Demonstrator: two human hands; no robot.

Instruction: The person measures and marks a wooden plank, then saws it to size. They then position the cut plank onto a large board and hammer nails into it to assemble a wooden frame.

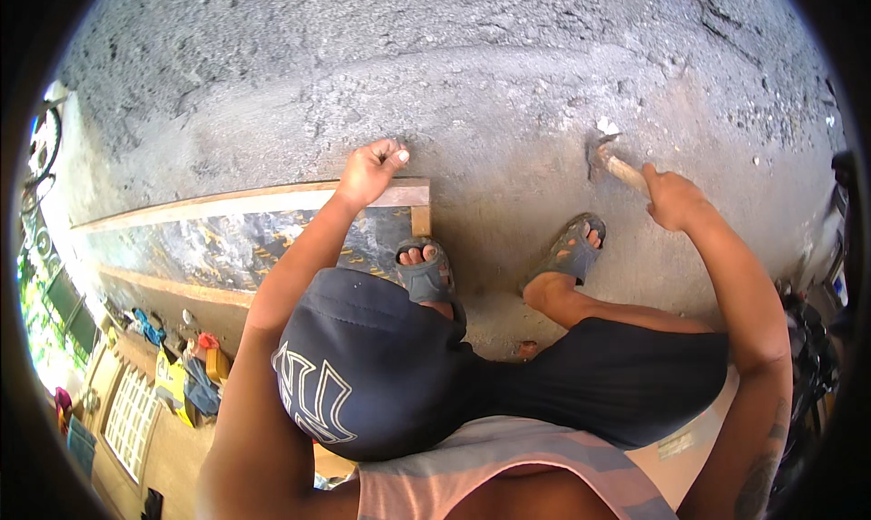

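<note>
My right hand is wrapped round the wooden handle of a hammer. Its dark head is low over the concrete ground, beside a small white scrap; whether it touches the ground I cannot tell. My left hand is closed in a pinch above the far edge of a wood-framed panel, close to its right corner. Anything between those fingertips is too small to make out. The panel has pale wooden strips along its edges and a dark, blotchy sheet inside them.
My sandalled feet stand on the rough grey ground, the left sandal against the panel's end, the right sandal nearer the hammer. Bags and cloths and a white grille are at lower left. Dark clutter lines the right rim.
</note>
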